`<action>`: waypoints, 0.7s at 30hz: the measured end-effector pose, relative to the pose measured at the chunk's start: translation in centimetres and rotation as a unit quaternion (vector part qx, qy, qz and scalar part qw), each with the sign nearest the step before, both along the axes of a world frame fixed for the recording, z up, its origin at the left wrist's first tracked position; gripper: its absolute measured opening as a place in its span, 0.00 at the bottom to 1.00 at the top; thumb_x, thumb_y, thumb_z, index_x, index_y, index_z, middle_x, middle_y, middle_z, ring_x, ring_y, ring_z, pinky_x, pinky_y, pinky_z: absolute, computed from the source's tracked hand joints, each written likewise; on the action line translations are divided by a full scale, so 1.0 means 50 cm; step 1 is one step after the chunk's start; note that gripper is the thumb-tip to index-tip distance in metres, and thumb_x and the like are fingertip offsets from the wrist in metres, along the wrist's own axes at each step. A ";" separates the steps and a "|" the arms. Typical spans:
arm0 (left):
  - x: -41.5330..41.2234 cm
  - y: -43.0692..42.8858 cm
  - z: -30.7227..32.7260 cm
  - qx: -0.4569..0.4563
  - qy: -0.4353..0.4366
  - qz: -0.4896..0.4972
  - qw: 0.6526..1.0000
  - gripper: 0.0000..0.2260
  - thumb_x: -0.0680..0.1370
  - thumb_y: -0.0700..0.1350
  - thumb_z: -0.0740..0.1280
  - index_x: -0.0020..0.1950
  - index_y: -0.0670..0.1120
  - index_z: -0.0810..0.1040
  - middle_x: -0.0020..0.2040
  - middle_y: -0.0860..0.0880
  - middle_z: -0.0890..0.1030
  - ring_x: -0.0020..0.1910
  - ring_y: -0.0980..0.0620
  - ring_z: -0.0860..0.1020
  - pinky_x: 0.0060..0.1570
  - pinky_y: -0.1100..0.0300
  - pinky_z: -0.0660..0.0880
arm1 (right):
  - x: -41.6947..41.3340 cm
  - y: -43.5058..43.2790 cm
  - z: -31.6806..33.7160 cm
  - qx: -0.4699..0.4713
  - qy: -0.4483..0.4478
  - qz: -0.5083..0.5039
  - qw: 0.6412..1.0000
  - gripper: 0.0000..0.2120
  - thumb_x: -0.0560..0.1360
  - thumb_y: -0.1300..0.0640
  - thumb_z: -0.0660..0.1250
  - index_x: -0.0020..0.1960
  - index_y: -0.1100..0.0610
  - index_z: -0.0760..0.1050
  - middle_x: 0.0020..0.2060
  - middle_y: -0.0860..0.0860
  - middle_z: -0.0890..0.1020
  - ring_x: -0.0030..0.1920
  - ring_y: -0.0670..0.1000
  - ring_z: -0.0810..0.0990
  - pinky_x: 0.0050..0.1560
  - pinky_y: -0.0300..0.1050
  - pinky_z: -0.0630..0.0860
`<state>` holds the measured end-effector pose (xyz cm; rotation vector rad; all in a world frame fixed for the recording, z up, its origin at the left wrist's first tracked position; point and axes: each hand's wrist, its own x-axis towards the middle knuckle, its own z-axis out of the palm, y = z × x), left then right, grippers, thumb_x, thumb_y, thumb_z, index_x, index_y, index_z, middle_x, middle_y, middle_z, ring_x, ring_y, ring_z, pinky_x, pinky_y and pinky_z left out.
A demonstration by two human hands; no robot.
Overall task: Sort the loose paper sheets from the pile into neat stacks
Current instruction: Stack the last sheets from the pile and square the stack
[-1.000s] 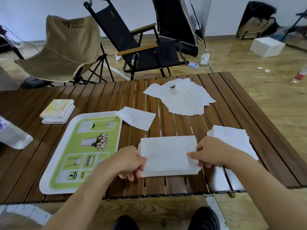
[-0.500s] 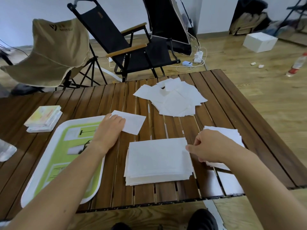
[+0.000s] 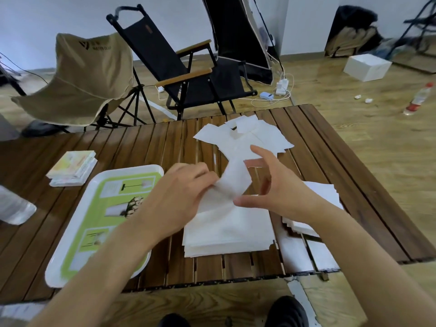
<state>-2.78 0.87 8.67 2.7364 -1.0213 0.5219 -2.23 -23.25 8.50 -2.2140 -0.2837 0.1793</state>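
From beside the green tray (image 3: 132, 168), has picked up with the left hand (image 3: 179, 197) 1 sheet (image 3: 236, 182), pinched and bent above the neat stack (image 3: 231, 232), and has brought the right hand (image 3: 280, 192), fingers spread wide, up next to it, loose pile (image 3: 250, 138) behind, 2nd stack (image 3: 323, 194) at right.

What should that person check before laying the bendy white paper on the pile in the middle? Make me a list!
1. Grip: the left hand pinches the curled white paper sheet: ok.
2. Sheet flat: it is bent and twisted: not ok.
3. Helper hand free: the right hand is open beside the sheet, holding nothing: ok.
4. Only one sheet taken: cannot tell.
5. Landing spot: the neat white paper stack lies right under the hands on the brown slatted wooden table, its visible edges even: ok.
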 end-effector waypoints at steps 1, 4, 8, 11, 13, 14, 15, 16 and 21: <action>-0.010 0.000 0.007 -0.006 0.014 -0.006 1.000 0.08 0.79 0.36 0.67 0.56 0.46 0.79 0.49 0.50 0.77 0.43 0.51 0.74 0.46 0.60 0.70 | -0.005 -0.002 0.004 0.025 0.022 0.022 0.999 0.44 0.65 0.43 0.81 0.75 0.41 0.61 0.61 0.36 0.78 0.41 0.37 0.80 0.45 0.37 0.77; -0.033 -0.001 0.017 -0.082 0.107 0.030 0.990 0.06 0.83 0.45 0.63 0.57 0.52 0.78 0.50 0.60 0.77 0.44 0.58 0.74 0.43 0.68 0.67 | -0.011 -0.013 0.011 0.077 0.086 0.081 0.990 0.18 0.72 0.49 0.77 0.61 0.50 0.80 0.47 0.42 0.87 0.42 0.39 0.84 0.44 0.37 0.80; -0.009 0.026 -0.036 -0.202 0.316 0.156 0.914 0.07 0.79 0.58 0.68 0.48 0.56 0.80 0.44 0.59 0.84 0.44 0.60 0.81 0.44 0.58 0.79 | 0.003 -0.028 -0.003 0.030 0.153 0.052 0.986 0.16 0.77 0.47 0.72 0.48 0.60 0.82 0.24 0.44 0.75 0.24 0.43 0.69 0.27 0.33 0.66; 0.008 0.033 -0.084 -0.270 0.374 0.217 0.860 0.13 0.79 0.58 0.69 0.46 0.48 0.79 0.41 0.50 0.85 0.37 0.51 0.84 0.36 0.55 0.82 | 0.010 -0.026 -0.025 -0.019 0.219 0.024 0.975 0.22 0.79 0.45 0.68 0.45 0.66 0.77 0.26 0.46 0.81 0.24 0.46 0.66 0.25 0.33 0.64; 0.016 0.028 -0.106 -0.296 0.387 0.238 0.840 0.14 0.80 0.55 0.69 0.47 0.44 0.78 0.38 0.46 0.85 0.30 0.52 0.82 0.28 0.60 0.77 | 0.011 -0.018 -0.037 -0.056 0.231 0.019 0.971 0.20 0.81 0.46 0.66 0.42 0.62 0.75 0.32 0.48 0.87 0.24 0.47 0.67 0.24 0.31 0.65; 0.019 0.026 -0.114 -0.294 0.386 0.243 0.839 0.14 0.80 0.55 0.69 0.47 0.44 0.78 0.37 0.45 0.85 0.27 0.54 0.80 0.26 0.62 0.75 | 0.011 -0.015 -0.043 -0.077 0.228 0.016 0.971 0.19 0.82 0.46 0.64 0.42 0.61 0.75 0.33 0.48 0.87 0.24 0.46 0.68 0.24 0.30 0.66; 0.023 0.025 -0.122 -0.285 0.384 0.247 0.843 0.13 0.81 0.54 0.69 0.47 0.44 0.78 0.36 0.43 0.84 0.26 0.55 0.79 0.25 0.64 0.72 | 0.011 -0.011 -0.047 -0.104 0.221 0.014 0.970 0.19 0.82 0.46 0.63 0.41 0.59 0.75 0.33 0.48 0.87 0.24 0.44 0.69 0.25 0.30 0.67; 0.026 0.027 -0.130 -0.271 0.379 0.249 0.849 0.13 0.80 0.54 0.69 0.47 0.44 0.78 0.36 0.42 0.84 0.26 0.56 0.79 0.25 0.64 0.71 | 0.010 -0.008 -0.050 -0.135 0.214 0.015 0.967 0.19 0.83 0.46 0.63 0.40 0.58 0.74 0.33 0.48 0.87 0.23 0.43 0.70 0.27 0.30 0.68; 0.029 0.038 -0.165 -0.187 0.345 0.263 0.881 0.12 0.80 0.55 0.68 0.43 0.50 0.76 0.32 0.48 0.80 0.30 0.54 0.77 0.35 0.60 0.73 | 0.005 0.005 -0.071 -0.197 0.229 0.033 0.953 0.20 0.82 0.45 0.63 0.38 0.58 0.74 0.31 0.49 0.86 0.19 0.42 0.70 0.33 0.35 0.70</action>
